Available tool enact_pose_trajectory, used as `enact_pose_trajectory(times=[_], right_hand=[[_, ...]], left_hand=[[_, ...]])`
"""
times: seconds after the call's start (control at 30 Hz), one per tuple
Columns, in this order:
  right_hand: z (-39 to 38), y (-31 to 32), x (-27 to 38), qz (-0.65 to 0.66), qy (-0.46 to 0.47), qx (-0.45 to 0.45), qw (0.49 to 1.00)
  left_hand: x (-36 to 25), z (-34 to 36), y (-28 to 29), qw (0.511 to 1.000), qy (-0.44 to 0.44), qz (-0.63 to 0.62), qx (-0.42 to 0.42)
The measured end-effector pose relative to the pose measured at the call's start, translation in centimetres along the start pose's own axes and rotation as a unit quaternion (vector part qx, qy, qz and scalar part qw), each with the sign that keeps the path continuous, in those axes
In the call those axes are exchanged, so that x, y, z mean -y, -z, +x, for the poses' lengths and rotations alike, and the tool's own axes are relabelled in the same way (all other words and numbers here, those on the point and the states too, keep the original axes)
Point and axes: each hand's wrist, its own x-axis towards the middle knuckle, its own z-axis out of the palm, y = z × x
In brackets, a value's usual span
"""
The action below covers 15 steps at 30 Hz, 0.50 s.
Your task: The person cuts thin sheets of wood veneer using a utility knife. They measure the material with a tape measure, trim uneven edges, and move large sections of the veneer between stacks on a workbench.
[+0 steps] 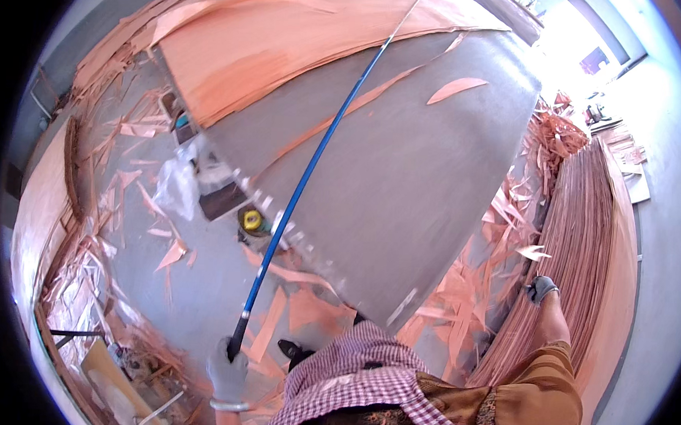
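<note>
Head view: your left hand (227, 373) has its fingers wrapped round the blue pole (319, 152) slanting across the tabletop (425, 193); one-handed leverage could swing its tip into the orange sheets (248, 60), tearing them; your right hand's (542, 288) fingers cannot be judged.

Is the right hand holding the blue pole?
No, the left hand grips the pole, while the right hand is at the sheet stack.

The head view, a fisheye, looks down and forward from above the apron (356, 376) — nearest corner of the table (403, 177) close, far end well off.
</note>
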Motion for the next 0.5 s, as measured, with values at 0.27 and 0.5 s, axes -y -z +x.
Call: enact_pose_trajectory(times=[0.27,0.5], right_hand=[[-20.0,-23.8,3.1,-0.113,0.233,0.279,0.925],[-14.5,-38.9,14.0,0.067,0.265,0.301,0.914]], left_hand=[[-2.4,7.0,7.8,0.995,0.051,-0.083,0.034],[0.5,13.6,11.5,0.999,0.001,-0.045,-0.006]])
